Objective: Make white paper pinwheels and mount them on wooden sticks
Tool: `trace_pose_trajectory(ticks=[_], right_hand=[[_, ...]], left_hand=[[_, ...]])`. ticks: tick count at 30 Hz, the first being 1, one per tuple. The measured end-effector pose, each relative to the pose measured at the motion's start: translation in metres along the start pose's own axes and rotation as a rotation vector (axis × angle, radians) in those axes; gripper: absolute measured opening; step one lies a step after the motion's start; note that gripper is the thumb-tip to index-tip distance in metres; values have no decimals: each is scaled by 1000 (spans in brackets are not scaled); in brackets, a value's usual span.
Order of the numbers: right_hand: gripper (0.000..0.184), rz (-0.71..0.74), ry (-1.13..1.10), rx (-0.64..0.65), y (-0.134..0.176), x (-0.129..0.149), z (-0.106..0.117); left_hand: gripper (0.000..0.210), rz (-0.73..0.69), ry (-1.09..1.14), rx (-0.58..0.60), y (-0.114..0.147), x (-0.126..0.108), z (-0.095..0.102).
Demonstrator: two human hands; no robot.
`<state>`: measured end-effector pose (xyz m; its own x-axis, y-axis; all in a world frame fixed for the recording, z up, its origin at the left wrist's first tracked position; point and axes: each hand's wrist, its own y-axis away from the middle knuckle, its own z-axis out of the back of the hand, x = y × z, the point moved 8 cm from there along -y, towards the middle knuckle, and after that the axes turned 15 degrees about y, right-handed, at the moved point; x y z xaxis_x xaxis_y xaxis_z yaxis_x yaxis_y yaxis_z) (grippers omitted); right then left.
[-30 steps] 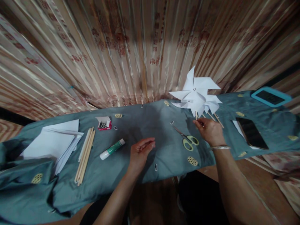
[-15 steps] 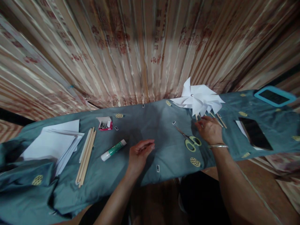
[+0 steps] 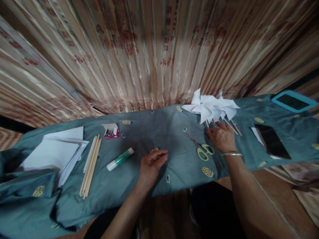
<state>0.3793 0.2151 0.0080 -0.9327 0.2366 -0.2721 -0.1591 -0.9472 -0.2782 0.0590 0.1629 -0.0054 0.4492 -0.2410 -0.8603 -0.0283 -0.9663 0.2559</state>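
Several white paper pinwheels (image 3: 211, 108) lie overlapping at the back right, their wooden sticks pointing toward me. My right hand (image 3: 222, 136), with a bracelet at the wrist, is closed at the sticks; its thumb and fingers pinch the stick of the leftmost pinwheel, partly hidden by the hand. Just left of that hand lie scissors (image 3: 203, 151) with yellow-green handles, blades parted a little. My left hand (image 3: 152, 164) hovers over the middle of the cloth, fingers loosely bent and thumb apart, holding nothing. Nearest to it is a green and white glue stick (image 3: 120, 159).
At left are white paper sheets (image 3: 54, 147) and several wooden sticks (image 3: 91, 166). A small open box of metal pins (image 3: 111, 131) stands behind the glue stick. A phone (image 3: 272, 141) and a blue-framed tablet (image 3: 294, 101) lie at right. A curtain (image 3: 149, 59) hangs behind the cloth-covered table (image 3: 174, 192).
The front pinwheel has come down and slightly left, settling against the others, with my right hand at its stick. My left hand has shifted slightly right.
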Motion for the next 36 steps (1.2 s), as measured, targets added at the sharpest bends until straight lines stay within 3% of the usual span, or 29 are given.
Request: trace_pose_trajectory(ticks=[21, 24, 27, 32, 36], right_hand=[[32, -9, 30, 5, 1, 0, -4], [34, -21, 19, -1, 1, -2, 4], [36, -48, -48, -82, 2, 0, 27], [42, 28, -371, -137, 1, 49, 59], [63, 95, -718, 9, -22, 110, 44]], left_hand=[[18, 8, -1, 18, 1, 5, 2], [18, 11, 9, 15, 1, 5, 1], [17, 9, 13, 16, 0, 3, 1], [17, -11, 20, 36, -2, -2, 0], [17, -20, 7, 52, 0, -6, 0]])
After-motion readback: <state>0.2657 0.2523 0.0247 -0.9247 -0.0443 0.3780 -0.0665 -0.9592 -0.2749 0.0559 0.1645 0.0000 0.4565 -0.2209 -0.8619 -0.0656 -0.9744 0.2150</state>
